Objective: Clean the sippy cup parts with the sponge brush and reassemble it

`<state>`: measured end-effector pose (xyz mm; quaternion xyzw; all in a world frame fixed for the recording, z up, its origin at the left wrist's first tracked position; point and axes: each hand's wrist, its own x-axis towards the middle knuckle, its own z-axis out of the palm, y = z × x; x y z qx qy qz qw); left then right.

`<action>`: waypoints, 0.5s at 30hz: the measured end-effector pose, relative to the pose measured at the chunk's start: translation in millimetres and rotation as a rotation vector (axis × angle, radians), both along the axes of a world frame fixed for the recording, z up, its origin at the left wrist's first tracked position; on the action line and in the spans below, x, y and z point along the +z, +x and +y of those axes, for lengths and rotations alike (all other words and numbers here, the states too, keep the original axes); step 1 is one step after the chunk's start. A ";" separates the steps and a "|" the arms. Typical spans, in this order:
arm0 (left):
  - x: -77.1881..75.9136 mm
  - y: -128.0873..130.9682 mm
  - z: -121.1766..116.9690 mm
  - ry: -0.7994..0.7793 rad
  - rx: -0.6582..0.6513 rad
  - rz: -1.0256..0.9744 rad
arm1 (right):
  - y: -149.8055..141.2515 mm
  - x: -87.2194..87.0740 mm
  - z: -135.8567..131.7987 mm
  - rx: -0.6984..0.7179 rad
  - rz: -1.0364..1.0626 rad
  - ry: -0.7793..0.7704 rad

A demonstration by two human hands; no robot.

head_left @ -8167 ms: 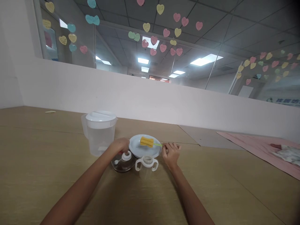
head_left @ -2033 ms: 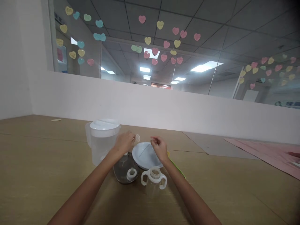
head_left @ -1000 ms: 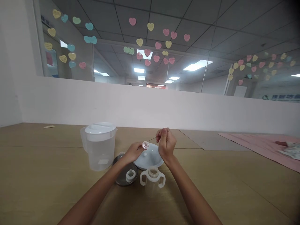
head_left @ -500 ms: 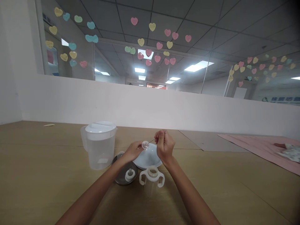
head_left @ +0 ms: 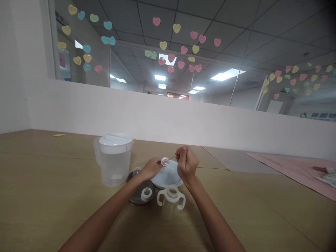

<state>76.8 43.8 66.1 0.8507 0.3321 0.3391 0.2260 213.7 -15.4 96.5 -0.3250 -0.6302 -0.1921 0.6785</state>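
My left hand [head_left: 152,168] is closed, pinching a small clear round bottle part [head_left: 165,161] at its edge, with the round side turned toward me. My right hand [head_left: 187,162] is a fist around a thin wire-like stick [head_left: 172,158]. The stick's far end reaches into the round part; its tip cannot be made out. Below both hands sits a white bowl [head_left: 168,175]. Nearer me stands an uncapped clear baby bottle [head_left: 169,208] with two white handles. To its left, a white bottle collar with a nipple [head_left: 146,193] lies in a dark grey dish [head_left: 136,199], partly behind my left forearm.
A lidded clear pitcher [head_left: 115,164] with a white top stands at the left. On the right, a pink cloth [head_left: 283,168] covers part of the table [head_left: 249,210], and another person's hand [head_left: 319,169] rests there. A white wall [head_left: 157,119] with a window rises behind.
The view has shifted slightly, so everything appears a little further right. Both hands keep their grips, with the stick still in the round part.
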 end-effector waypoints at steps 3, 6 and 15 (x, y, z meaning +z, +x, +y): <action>0.6 -0.3 -0.1 -0.007 -0.016 -0.014 | 2.4 2.1 -1.0 -0.034 -0.027 0.031; -0.2 -0.1 0.5 -0.003 -0.039 -0.036 | 3.7 3.5 -2.7 -0.065 -0.050 0.051; 5.8 -1.8 -1.6 -0.007 -0.075 -0.075 | 6.7 5.2 -4.2 -0.071 -0.023 0.024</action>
